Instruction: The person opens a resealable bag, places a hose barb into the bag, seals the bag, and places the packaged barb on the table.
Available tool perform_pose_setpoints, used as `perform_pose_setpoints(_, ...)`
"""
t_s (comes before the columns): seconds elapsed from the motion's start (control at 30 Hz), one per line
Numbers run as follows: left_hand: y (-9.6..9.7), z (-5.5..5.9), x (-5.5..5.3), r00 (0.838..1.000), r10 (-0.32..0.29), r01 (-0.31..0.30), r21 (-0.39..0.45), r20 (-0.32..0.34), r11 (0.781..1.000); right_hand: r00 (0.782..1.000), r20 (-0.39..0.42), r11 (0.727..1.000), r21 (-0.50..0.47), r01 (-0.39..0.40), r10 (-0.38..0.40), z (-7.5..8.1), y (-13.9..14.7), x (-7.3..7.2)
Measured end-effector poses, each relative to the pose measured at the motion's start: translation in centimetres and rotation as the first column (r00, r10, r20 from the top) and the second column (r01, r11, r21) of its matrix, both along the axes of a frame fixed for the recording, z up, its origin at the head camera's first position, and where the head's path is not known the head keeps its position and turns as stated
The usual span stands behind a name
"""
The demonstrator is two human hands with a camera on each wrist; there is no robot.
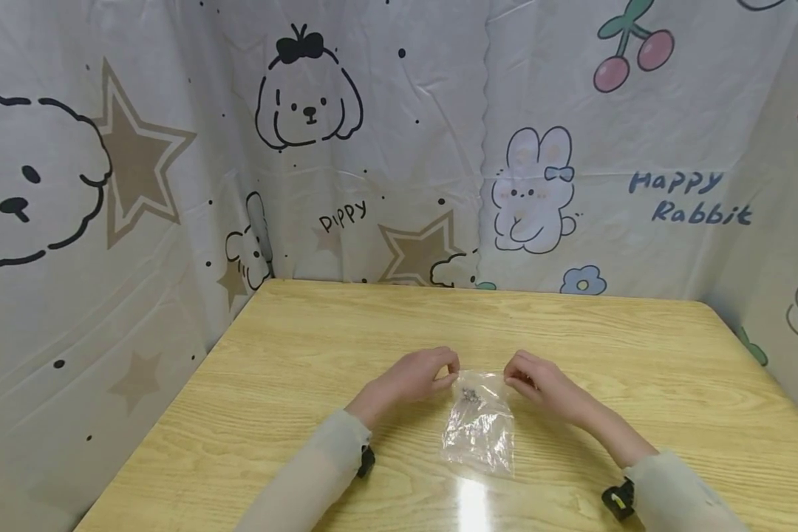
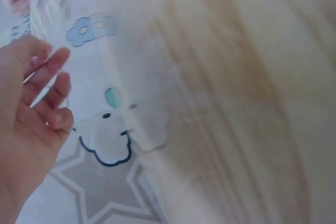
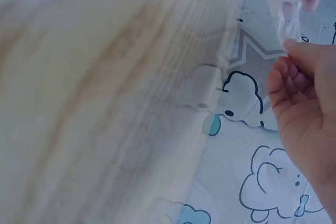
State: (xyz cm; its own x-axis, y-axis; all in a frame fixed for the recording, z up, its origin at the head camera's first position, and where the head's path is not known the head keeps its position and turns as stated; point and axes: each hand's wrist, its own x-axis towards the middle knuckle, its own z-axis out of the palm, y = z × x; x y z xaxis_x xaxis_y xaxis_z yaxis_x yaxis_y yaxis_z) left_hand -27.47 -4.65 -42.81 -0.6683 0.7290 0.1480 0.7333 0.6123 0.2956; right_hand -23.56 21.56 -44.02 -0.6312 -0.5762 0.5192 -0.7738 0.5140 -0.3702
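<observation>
A clear plastic bag [image 1: 480, 436] hangs between both hands over the table, its top edge stretched sideways. Small greyish metal-looking pieces [image 1: 471, 396] show in its upper left part, too small to make out. My left hand [image 1: 425, 374] pinches the bag's top left corner between thumb and fingertips. On the other side, my right hand [image 1: 539, 380] pinches the top right corner the same way. In the left wrist view the bag [image 2: 47, 3] runs up from the thumb and index finger. The right wrist view has the crinkled bag [image 3: 285, 11] at the thumb tip.
The wood-grain table [image 1: 306, 332] spreads around the hands, with a bright light reflection near its front. A printed curtain [image 1: 425, 148] with cartoon animals hangs right behind the table and along its sides. Dark straps with small devices [image 1: 618, 500] sit at the wrists.
</observation>
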Motion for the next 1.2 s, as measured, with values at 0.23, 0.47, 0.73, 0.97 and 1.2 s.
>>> perform_pose_setpoints(0.23,-0.6,0.8,0.2,0.983,-0.022,-0.024,0.245,0.184,0.969,0.980,0.190,0.994,-0.083,0.075,-0.058,0.6,0.1,0.5)
perform_pose_setpoints(0.47,-1.0,1.6,0.5,0.962,-0.051,-0.049,0.355,0.269,0.934,0.940,0.342,0.973,-0.211,0.088,-0.011,1.2,0.3,0.9)
perform_pose_setpoints(0.73,-1.4,2.0,0.7,0.960,-0.033,-0.080,0.384,0.279,0.920,0.938,0.347,0.964,-0.251,0.087,0.006,1.7,0.2,1.0)
perform_pose_setpoints(0.97,-1.0,2.0,1.3,0.967,0.048,-0.156,0.433,0.251,0.888,0.937,0.341,0.940,-0.289,0.182,-0.076,2.3,-0.2,1.2)
perform_pose_setpoints(1.2,0.0,1.8,2.2,0.926,0.163,-0.339,0.556,0.340,0.759,0.866,0.483,0.896,-0.318,0.310,-0.128,2.7,-0.4,1.1)
